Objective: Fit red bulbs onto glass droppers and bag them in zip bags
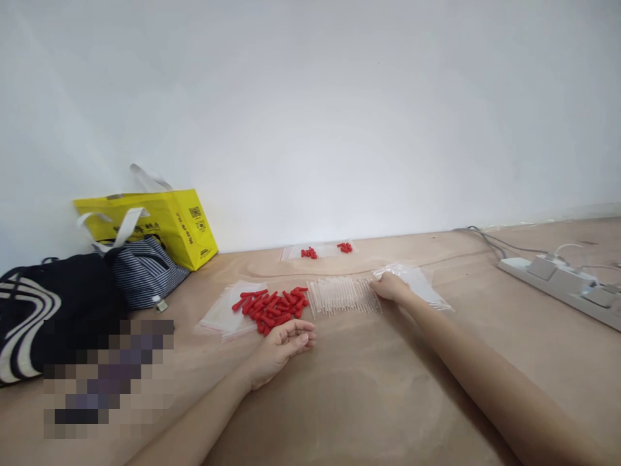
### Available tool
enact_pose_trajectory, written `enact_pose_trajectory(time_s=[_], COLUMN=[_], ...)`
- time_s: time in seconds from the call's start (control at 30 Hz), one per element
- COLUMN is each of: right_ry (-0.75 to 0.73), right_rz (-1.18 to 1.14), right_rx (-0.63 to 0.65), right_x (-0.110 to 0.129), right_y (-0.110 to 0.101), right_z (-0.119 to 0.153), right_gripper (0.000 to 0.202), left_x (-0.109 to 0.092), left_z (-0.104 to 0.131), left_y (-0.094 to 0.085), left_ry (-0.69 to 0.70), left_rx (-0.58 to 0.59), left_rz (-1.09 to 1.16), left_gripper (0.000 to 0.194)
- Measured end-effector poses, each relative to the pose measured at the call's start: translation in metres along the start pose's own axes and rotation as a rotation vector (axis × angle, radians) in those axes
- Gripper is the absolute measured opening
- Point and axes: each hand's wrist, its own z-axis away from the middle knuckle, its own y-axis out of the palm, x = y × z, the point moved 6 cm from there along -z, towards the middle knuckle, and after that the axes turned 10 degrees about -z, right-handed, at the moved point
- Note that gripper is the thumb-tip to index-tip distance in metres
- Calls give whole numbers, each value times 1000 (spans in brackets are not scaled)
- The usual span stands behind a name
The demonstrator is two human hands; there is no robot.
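Left hand (286, 346): half-curled, no item visible in it, just below red pieces (274, 309), center frame. Right hand (389, 287): fingers down at right end of thin clear sticks (342, 296), center-right; can't tell if gripping. Clear bags (424, 285) beside it.

The surface (339, 388) looks like smooth wood; the bags (422, 285) are clear, glossy plastic, the striped pouch (145, 272) cloth, the wall (310, 116) matt.
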Motion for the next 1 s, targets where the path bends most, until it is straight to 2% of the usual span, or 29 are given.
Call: enact_pose_trajectory(time_s=[0.1, 0.2, 0.3, 0.5, 0.63, 0.8, 0.93, 1.0], right_ry=[-77, -171, -234, -271, -258, -254, -244, -266], right_rz=[-239, -498, -747, -1136, -1275, -1368, -1419, -1359], right_rx=[25, 81, 153, 230, 256, 294, 306, 289], right_x=[9, 25, 44, 69, 72, 72, 65, 57], right_y=[-5, 1, 20, 59, 72, 77, 73, 69], right_z=[5, 21, 44, 81, 88, 92, 92, 92], right_gripper=[28, 31, 35, 44, 47, 47, 45, 40], left_x=[0, 0, -5, -14, -10, -7, -14, -18], left_z=[-1, -5, -12, -29, -36, -37, -30, -24], left_y=[-1, -3, 3, 21, 24, 24, 17, 10], left_ry=[24, 83, 152, 245, 282, 267, 295, 315], left_rx=[-40, -176, -268, -294, -293, -284, -353, -395], left_rz=[-11, -83, -198, -320, -379, -379, -455, -554], left_gripper=[36, 35, 34, 36, 32, 29, 23, 20])
